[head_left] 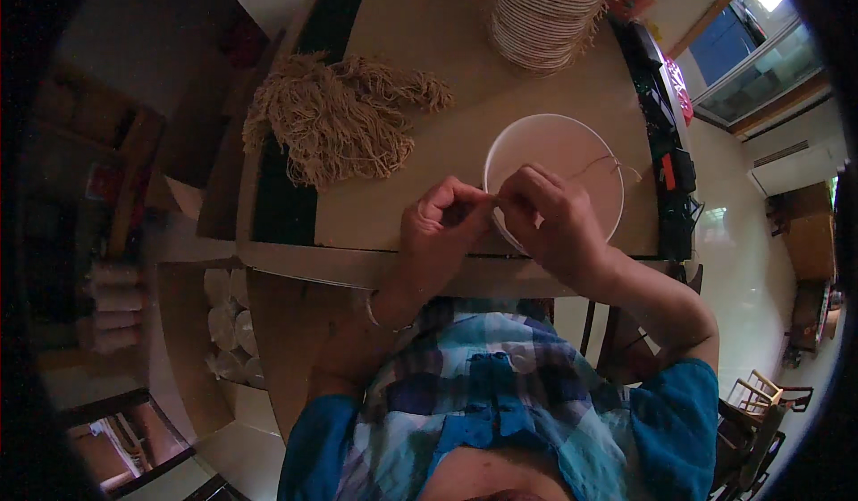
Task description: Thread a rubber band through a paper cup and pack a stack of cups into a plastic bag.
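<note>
Both my hands meet at the left part of a round white-rimmed container (620, 199), fingertips almost touching. My left hand (444, 221) is closed in a pinch just outside the rim. Over the container's opening, my right hand (556, 224) pinches too, its knuckles bent. Whatever sits between the fingertips is too small and dim to make out; it may be thin cord. A thin piece of string (636, 174) trails across the container's right rim. To the left lies a tangled heap of tan cord bundles (331, 121) on the brown board.
A tall stack of round, cord-edged pieces (545, 14) stands at the table's far side. Black boxes, one with a red part (677, 171), line the right edge. Below the table at left, a cardboard box (192, 349) holds several pale rolls (229, 322). Wooden chairs (760, 403) stand lower right.
</note>
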Tool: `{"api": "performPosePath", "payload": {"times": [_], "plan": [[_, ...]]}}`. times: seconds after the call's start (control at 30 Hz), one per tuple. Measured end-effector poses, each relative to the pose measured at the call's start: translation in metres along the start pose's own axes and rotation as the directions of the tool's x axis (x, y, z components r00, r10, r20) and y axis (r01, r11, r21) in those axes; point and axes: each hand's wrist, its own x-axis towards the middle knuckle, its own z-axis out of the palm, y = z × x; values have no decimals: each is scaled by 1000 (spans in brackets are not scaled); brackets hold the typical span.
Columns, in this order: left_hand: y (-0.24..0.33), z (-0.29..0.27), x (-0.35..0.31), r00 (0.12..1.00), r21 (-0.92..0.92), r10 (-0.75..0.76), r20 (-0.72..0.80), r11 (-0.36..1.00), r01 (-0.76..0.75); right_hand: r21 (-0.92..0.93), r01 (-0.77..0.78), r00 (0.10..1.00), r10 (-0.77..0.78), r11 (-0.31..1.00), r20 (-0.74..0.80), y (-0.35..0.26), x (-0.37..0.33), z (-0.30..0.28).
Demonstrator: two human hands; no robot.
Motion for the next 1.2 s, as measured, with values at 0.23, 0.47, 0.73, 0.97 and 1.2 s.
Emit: {"api": "performPosePath", "payload": {"times": [0.23, 0.47, 0.73, 0.97, 1.2], "plan": [[9, 2, -1, 993, 0, -119, -15, 993, 119, 105, -134, 991, 132, 985, 26, 4, -4, 0], [8, -3, 4, 968, -225, -244, 53, 942, 249, 312, -373, 928, 350, 874, 127, -2, 0, -6], [-3, -3, 6, 968, -328, -232, 94, 911, 250, 462, -537, 842, 416, 706, 343, 3, 6, -12], [-5, -1, 6, 990, -191, -133, 37, 972, 138, 492, -577, 815, 419, 652, 401, 2, 9, -14], [1, 3, 2, 997, 62, 75, -13, 995, -75, 411, -534, 843, 429, 739, 325, 4, 7, -9]]}}
